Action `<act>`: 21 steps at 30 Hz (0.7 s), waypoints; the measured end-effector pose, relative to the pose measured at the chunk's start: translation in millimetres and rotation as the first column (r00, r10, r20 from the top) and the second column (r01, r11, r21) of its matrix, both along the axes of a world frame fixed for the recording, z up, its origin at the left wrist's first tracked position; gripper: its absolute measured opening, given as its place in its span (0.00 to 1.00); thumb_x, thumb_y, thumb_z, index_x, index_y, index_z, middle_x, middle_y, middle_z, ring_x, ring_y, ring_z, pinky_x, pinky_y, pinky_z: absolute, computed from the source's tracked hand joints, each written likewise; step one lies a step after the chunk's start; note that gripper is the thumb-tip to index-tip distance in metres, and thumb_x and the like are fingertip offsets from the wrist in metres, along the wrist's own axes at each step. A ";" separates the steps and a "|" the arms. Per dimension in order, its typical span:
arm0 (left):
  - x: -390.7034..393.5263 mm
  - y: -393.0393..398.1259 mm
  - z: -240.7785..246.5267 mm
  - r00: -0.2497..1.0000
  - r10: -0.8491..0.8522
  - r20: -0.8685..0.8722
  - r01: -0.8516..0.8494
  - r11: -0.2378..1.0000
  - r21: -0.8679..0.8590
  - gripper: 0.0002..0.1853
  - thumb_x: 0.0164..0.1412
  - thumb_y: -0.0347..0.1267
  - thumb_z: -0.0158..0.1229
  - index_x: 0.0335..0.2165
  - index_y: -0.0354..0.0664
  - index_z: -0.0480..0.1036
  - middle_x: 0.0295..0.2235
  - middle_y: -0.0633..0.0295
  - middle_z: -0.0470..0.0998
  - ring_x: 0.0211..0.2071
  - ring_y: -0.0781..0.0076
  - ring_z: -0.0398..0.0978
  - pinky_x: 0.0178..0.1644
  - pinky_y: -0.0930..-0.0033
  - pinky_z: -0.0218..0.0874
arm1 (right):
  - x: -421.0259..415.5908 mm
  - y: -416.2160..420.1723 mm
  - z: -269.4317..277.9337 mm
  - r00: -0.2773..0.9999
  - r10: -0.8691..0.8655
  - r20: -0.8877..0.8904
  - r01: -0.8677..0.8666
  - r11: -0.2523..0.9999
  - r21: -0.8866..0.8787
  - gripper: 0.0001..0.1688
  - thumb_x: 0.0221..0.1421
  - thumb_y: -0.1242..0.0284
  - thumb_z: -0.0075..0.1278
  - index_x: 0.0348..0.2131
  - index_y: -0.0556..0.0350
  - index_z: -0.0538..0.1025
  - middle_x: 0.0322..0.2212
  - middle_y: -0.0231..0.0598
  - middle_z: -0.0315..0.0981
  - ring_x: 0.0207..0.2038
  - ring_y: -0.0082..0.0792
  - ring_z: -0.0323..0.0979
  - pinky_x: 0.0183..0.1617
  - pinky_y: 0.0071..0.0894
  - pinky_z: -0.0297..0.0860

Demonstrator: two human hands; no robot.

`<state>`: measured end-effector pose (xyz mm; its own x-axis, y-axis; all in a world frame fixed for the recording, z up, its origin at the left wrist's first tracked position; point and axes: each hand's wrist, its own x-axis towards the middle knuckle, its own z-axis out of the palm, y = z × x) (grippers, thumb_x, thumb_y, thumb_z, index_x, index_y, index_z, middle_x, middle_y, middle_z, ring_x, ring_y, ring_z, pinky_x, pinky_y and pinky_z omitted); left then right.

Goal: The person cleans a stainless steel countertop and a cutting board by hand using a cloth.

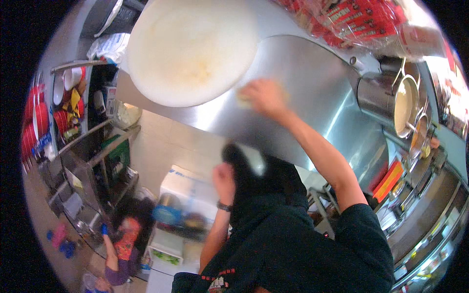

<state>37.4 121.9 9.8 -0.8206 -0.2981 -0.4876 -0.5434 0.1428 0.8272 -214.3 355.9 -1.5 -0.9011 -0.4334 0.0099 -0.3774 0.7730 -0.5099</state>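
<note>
My right hand (pixel 265 97) presses a yellowish cloth or sponge (pixel 243 99) onto a stainless-steel worktop (pixel 306 78). Motion blur and the hand itself hide most of that piece. Just left of the hand is a large round white cutting board (pixel 194 47), with yellow-brown stains near its lower part. My left hand (pixel 224 179) hangs in front of my body, off the worktop's near edge. Its fingers look curled in and nothing shows in them, though it is blurred. A dark band is on that wrist.
Red plastic packages (pixel 351 22) lie behind the worktop. A large steel pot (pixel 379 99) of pale liquid stands at the right, near a stove. A white box (pixel 183 183) and a blue-banded container (pixel 168 212) sit behind me. Another person (pixel 126 241) is at lower left.
</note>
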 end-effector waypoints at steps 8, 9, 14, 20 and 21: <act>21.1 54.8 10.3 0.976 0.217 0.023 -0.218 0.976 0.025 0.06 0.61 0.26 0.51 0.38 0.36 0.67 0.31 0.60 0.75 0.29 0.79 0.71 0.35 0.77 0.64 | -18.7 -1.6 12.6 0.977 -0.066 -0.204 0.057 0.997 -0.050 0.18 0.39 0.78 0.49 0.35 0.48 0.76 0.36 0.39 0.71 0.39 0.45 0.68 0.43 0.43 0.64; 27.4 57.1 7.7 0.969 0.247 0.018 -0.248 0.968 0.032 0.06 0.61 0.26 0.51 0.38 0.35 0.67 0.31 0.60 0.75 0.29 0.78 0.71 0.34 0.77 0.64 | -16.7 -1.6 11.0 0.976 0.023 -0.215 -0.036 0.998 -0.058 0.18 0.39 0.78 0.49 0.36 0.48 0.76 0.37 0.39 0.71 0.39 0.45 0.68 0.43 0.43 0.63; 43.0 70.3 -2.2 0.960 0.279 0.009 -0.279 0.960 -0.006 0.06 0.61 0.25 0.51 0.38 0.36 0.67 0.31 0.60 0.75 0.28 0.78 0.71 0.34 0.77 0.64 | -8.7 -15.6 14.2 0.962 0.238 -0.135 -0.249 0.966 -0.074 0.21 0.38 0.79 0.49 0.38 0.50 0.75 0.40 0.38 0.71 0.40 0.43 0.68 0.44 0.42 0.63; 46.2 82.3 -5.5 0.902 0.433 0.009 -0.431 0.895 0.113 0.06 0.59 0.22 0.51 0.38 0.35 0.67 0.30 0.60 0.75 0.28 0.77 0.71 0.35 0.76 0.65 | -9.5 -30.9 9.8 0.925 0.340 -0.172 -0.351 0.936 -0.037 0.25 0.38 0.82 0.48 0.41 0.49 0.74 0.41 0.35 0.71 0.42 0.42 0.67 0.46 0.41 0.62; 48.8 83.6 -8.6 0.896 0.444 0.020 -0.443 0.889 0.116 0.06 0.59 0.22 0.51 0.38 0.35 0.67 0.30 0.60 0.75 0.28 0.77 0.71 0.35 0.76 0.65 | -10.2 -28.3 14.5 0.915 0.386 -0.114 -0.391 0.920 -0.020 0.25 0.38 0.82 0.48 0.42 0.49 0.74 0.41 0.35 0.71 0.42 0.42 0.67 0.46 0.41 0.63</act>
